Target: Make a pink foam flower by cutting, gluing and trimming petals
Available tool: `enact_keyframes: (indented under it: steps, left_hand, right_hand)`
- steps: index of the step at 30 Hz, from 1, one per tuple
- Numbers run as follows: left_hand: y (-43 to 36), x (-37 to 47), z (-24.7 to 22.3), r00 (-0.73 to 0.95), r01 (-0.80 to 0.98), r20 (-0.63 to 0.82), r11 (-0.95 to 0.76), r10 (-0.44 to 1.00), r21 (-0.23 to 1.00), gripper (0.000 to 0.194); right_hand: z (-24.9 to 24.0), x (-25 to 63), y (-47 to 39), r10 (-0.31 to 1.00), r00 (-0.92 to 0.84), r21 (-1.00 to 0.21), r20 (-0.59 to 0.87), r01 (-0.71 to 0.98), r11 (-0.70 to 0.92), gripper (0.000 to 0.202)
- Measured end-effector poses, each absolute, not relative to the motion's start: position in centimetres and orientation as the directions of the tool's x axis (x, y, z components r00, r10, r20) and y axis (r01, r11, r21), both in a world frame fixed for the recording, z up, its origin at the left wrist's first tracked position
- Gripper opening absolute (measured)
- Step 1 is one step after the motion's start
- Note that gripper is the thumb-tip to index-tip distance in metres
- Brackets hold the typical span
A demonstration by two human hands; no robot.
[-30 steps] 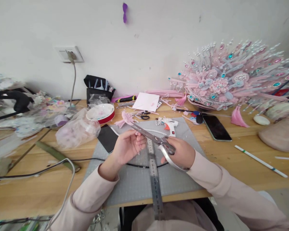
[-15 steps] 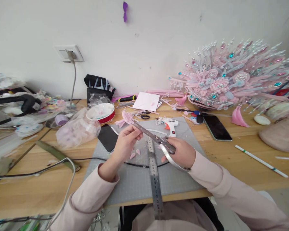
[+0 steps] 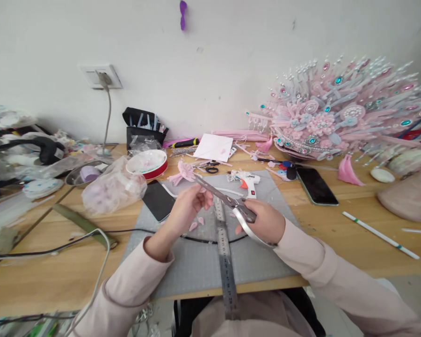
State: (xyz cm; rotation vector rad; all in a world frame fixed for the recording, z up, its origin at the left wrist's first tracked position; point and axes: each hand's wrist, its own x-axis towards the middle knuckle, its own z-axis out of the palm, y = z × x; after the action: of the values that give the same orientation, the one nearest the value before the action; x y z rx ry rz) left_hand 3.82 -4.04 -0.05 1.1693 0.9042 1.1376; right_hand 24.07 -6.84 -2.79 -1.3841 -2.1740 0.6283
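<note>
My right hand [image 3: 266, 219] is closed round the handles of a tool like a hair straightener or large scissors [image 3: 243, 210], its long dark blades pointing up and left. Beside the blade tips, my left hand [image 3: 191, 203] has its fingers curled together; whatever they pinch is too small to make out. A pink fluffy flower piece [image 3: 181, 172] lies just beyond the left fingers and the tips. Below the hands a steel ruler [image 3: 225, 255] runs down the grey cutting mat [image 3: 263, 262]. Small pink petals [image 3: 193, 226] lie on the mat by my left hand.
A glue gun [image 3: 249, 183] and black scissors [image 3: 211, 170] lie behind the hands. Phones lie left [image 3: 158, 201] and right [image 3: 316, 186]. A red-rimmed tub [image 3: 156, 172] stands back left. A large pink beaded headdress [image 3: 323, 117] fills the back right. A black cable crosses the mat.
My left hand has shifted slightly right and turned, with its fingers bunched nearer the blades. My right hand and the tool have barely moved.
</note>
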Motion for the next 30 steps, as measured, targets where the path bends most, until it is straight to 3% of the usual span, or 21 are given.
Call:
enact_keyframes:
  steps: [2, 5, 9, 13, 17, 20, 21, 23, 25, 26, 28, 30]
  left_hand:
    - [-4.1, 3.9, 0.2, 0.342, -0.408, -0.126, 0.268, 0.931, 0.873, 0.030]
    - [-4.1, 3.6, 0.5, 0.468, -0.509, -0.204, 0.451, 0.860, 0.733, 0.026]
    - [-3.9, 3.3, 0.5, 0.501, -0.568, -0.245, 0.528, 0.830, 0.631, 0.022]
    - [-3.8, 3.4, 0.2, 0.475, -0.579, -0.268, 0.527, 0.838, 0.622, 0.017]
    - [-3.8, 3.5, -0.1, 0.317, -0.492, -0.164, 0.310, 0.934, 0.814, 0.010]
    - [-3.9, 3.3, -0.2, 0.111, -0.077, 0.128, -0.120, 0.986, 0.990, 0.012]
    - [-3.9, 3.1, -0.3, 0.075, 0.136, 0.276, -0.284, 0.958, 0.949, 0.014]
    - [-3.9, 2.8, -0.4, 0.121, 0.486, 0.547, -0.530, 0.829, 0.695, 0.016]
    - [-3.8, 2.6, -0.5, 0.224, 0.622, 0.686, -0.644, 0.692, 0.446, 0.015]
    - [-3.8, 2.6, -0.6, 0.249, 0.638, 0.708, -0.662, 0.661, 0.393, 0.015]
    - [-3.9, 2.8, -0.7, 0.213, 0.631, 0.675, -0.627, 0.706, 0.457, 0.015]
    - [-4.0, 3.1, -0.8, 0.112, 0.530, 0.546, -0.515, 0.830, 0.674, 0.015]
  right_hand:
    - [-2.9, 24.1, -6.8, 0.917, -0.365, -0.589, 0.162, 0.709, 0.387, 0.018]
    - [-3.0, 24.1, -6.8, 0.914, -0.367, -0.574, 0.171, 0.717, 0.395, 0.017]
    - [-2.9, 24.0, -6.8, 0.915, -0.370, -0.581, 0.159, 0.714, 0.390, 0.017]
    - [-2.8, 24.0, -6.8, 0.919, -0.363, -0.587, 0.153, 0.715, 0.380, 0.016]
    - [-2.8, 24.0, -6.8, 0.924, -0.356, -0.591, 0.142, 0.718, 0.368, 0.015]
    - [-2.7, 24.0, -6.9, 0.924, -0.359, -0.597, 0.133, 0.714, 0.364, 0.018]
    - [-2.6, 24.0, -6.9, 0.924, -0.360, -0.598, 0.131, 0.714, 0.364, 0.019]
    - [-2.6, 24.1, -6.9, 0.924, -0.362, -0.598, 0.121, 0.717, 0.359, 0.019]
    - [-2.6, 24.1, -6.8, 0.924, -0.366, -0.601, 0.112, 0.715, 0.356, 0.020]
    - [-2.6, 24.2, -6.7, 0.922, -0.370, -0.601, 0.115, 0.713, 0.361, 0.021]
    - [-2.6, 24.2, -6.5, 0.913, -0.386, -0.593, 0.128, 0.708, 0.383, 0.026]
    - [-2.5, 24.3, -6.4, 0.908, -0.400, -0.576, 0.127, 0.715, 0.396, 0.035]
